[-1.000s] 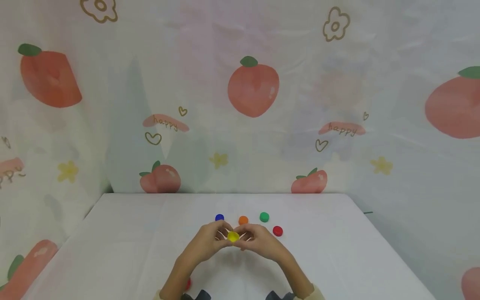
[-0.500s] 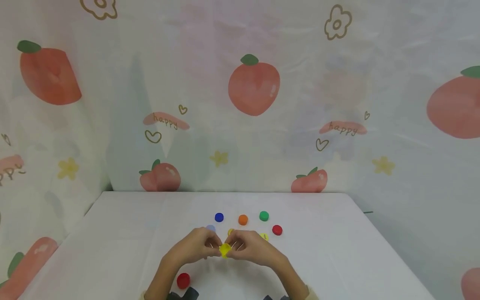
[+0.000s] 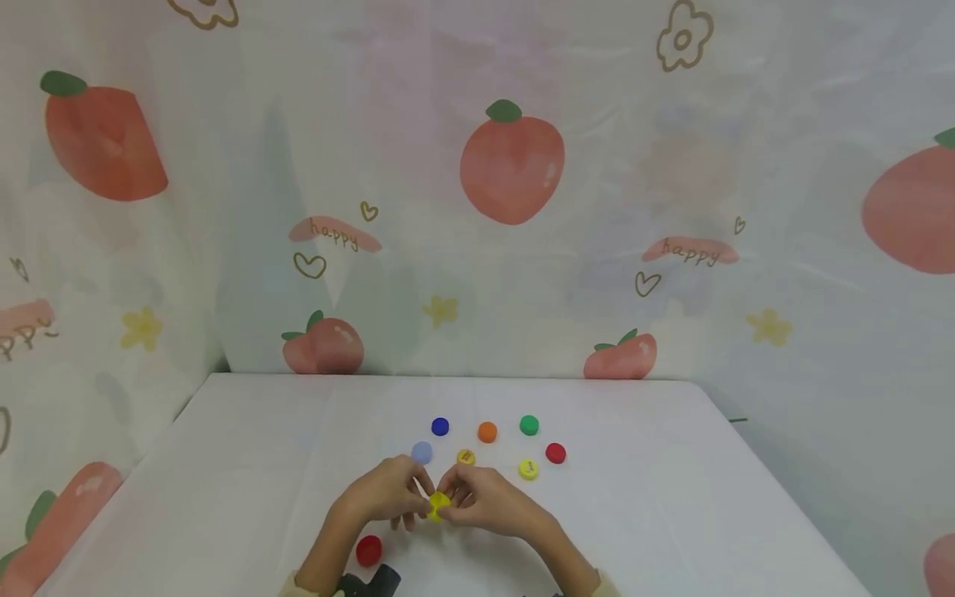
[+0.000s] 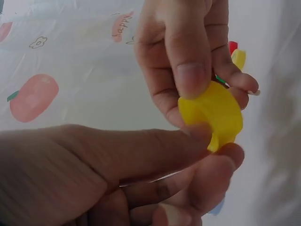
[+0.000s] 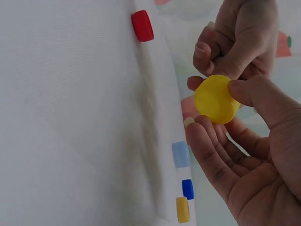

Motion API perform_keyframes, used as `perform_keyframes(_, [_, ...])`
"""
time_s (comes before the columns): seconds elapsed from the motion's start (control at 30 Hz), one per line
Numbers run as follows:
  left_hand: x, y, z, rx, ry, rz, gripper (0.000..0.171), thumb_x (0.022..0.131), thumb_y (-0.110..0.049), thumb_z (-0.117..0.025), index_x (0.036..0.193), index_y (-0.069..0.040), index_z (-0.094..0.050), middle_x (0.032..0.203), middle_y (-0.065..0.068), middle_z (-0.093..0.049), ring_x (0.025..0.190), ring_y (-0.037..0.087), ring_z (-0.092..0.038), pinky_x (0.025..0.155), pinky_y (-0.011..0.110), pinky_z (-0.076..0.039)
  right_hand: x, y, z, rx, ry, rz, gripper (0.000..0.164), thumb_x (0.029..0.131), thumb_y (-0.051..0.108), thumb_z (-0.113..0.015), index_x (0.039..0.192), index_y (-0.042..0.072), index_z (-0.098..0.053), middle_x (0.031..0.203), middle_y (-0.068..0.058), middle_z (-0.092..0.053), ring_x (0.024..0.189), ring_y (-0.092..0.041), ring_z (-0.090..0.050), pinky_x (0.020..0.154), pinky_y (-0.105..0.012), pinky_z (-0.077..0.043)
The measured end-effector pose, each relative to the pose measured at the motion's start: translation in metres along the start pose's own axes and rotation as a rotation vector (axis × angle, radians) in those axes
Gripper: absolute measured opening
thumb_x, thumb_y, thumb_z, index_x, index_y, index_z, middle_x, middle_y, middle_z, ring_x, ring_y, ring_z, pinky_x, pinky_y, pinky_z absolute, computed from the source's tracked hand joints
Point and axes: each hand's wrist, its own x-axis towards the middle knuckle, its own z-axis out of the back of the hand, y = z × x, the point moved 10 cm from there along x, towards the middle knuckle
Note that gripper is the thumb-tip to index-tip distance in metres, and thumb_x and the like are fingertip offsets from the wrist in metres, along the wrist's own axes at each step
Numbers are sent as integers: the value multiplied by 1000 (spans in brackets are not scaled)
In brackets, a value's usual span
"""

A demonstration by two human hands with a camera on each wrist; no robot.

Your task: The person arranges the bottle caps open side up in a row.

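Observation:
Between both hands, above the table, is a small round yellow bottle cap [image 3: 438, 505], hollow on one side. My left hand [image 3: 384, 491] pinches one side of it with thumb and fingertips. On the opposite side my right hand [image 3: 488, 500] pinches it too. In the left wrist view the yellow cap [image 4: 218, 113] is tilted, its rim partly covered by both thumbs. The right wrist view shows one round face of the cap [image 5: 214, 100]. Just beyond the hands lie a yellow-orange cap [image 3: 466, 457] and a light blue cap [image 3: 421, 452] on the white table.
Farther back on the table [image 3: 671, 497] are a dark blue cap [image 3: 440, 426], an orange cap [image 3: 487, 431] and a green cap [image 3: 529, 424]. A red cap [image 3: 555, 453] and a light yellow cap [image 3: 528, 469] lie to the right. Another red cap [image 3: 369, 550] is near the left forearm.
Both hands have drawn nearer to the body and slightly left with the yellow cap, which has turned in their fingers. Caps they covered before now show.

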Motion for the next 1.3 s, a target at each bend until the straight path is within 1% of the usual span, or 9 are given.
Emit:
perform_keyframes(0.13, [-1,1,4,38,-38,12,5,82,-4,-69,82,-3,-64,64,5,-61,48,17,-57,46,26,-48,2,-1,-4,5,5,-5,21,84,15,-71,101,11,-61,86,7,-62,75,-8,-59,68,-21,-51])
perform_keyframes(0.23, [-2,3,5,74,-52,29,9,82,-4,-69,76,-5,-63,61,5,-60,47,16,-55,45,26,-48,2,-2,-10,18,30,-22,21,83,14,-72,102,12,-62,85,7,-62,75,-7,-59,69,-20,-51])
perform_keyframes(0.33, [-3,7,4,101,-48,54,11,81,-2,-69,73,-6,-62,61,5,-59,48,17,-54,47,27,-48,2,-2,-16,32,62,-42,21,83,14,-72,102,11,-62,84,7,-62,74,-7,-59,69,-20,-51])
perform_keyframes(0.47, [-3,14,1,145,-26,120,11,80,-4,-71,73,-8,-63,63,5,-59,53,17,-53,52,28,-49,1,-2,-25,39,102,-68,21,82,12,-72,101,11,-62,83,7,-62,73,-7,-59,68,-20,-51])
perform_keyframes(0.67, [-5,19,-1,212,-7,190,13,79,-4,-71,71,-7,-62,62,5,-58,54,16,-50,54,28,-46,2,-1,-36,27,124,-78,21,81,9,-73,98,9,-62,80,9,-62,71,-5,-59,68,-18,-50])
perform_keyframes(0.93, [-8,21,-1,282,-36,198,18,77,3,-69,67,-7,-59,59,4,-56,49,14,-48,49,24,-45,4,-3,-44,-28,120,-99,19,81,8,-73,97,9,-62,77,10,-60,69,-4,-56,68,-17,-48])
perform_keyframes(1.07, [-7,25,-2,310,-37,223,19,76,3,-70,65,-7,-58,58,4,-55,48,13,-46,48,23,-42,4,-5,-47,-62,121,-103,19,81,9,-73,96,10,-63,75,10,-58,67,-3,-55,67,-16,-48])
perform_keyframes(1.17, [-7,26,-3,300,-34,228,19,76,3,-70,65,-8,-58,58,4,-55,48,13,-46,47,22,-41,5,-6,-48,-83,117,-112,19,81,9,-74,96,10,-63,74,10,-57,66,-3,-54,66,-16,-47])
perform_keyframes(1.3, [-7,24,-3,291,-37,205,20,75,3,-71,64,-7,-58,58,3,-56,48,13,-48,47,22,-42,5,-6,-48,-91,117,-116,19,80,8,-74,96,11,-63,74,10,-57,66,-3,-54,66,-16,-47])
